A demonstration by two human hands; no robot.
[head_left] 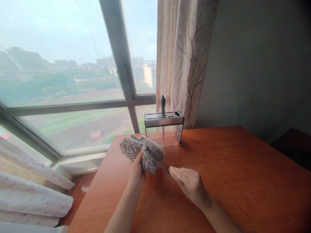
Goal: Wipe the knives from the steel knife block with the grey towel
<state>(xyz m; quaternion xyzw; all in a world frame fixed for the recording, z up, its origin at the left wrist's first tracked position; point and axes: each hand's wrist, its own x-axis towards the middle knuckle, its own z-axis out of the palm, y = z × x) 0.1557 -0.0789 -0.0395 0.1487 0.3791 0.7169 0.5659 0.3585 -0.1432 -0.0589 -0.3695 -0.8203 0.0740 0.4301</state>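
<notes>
Where the forearms enter at the bottom, two bare hands, above a table. Right hand: fingers curled close together, thumb alongside, pointing toward the cloth; whether anything is pinched there cannot be told. Left hand: closed on a cloth, thumb on top. Cloth: grey, fuzzy, bunched in thick folds, held up over the table's left part.

Table: reddish-brown wood, bare grain showing, a soft reflection at left. White curtain: lower left, beside the table, pink-flecked. Box: at the far edge, beyond the cloth; clear sides, metallic top, dark corners, with an upright black handle above and a thin rod below.

Behind: branch-patterned curtain, hanging; grey wall, right; window, left, dark-framed. Outside: green field, hazy buildings, pale sky.
</notes>
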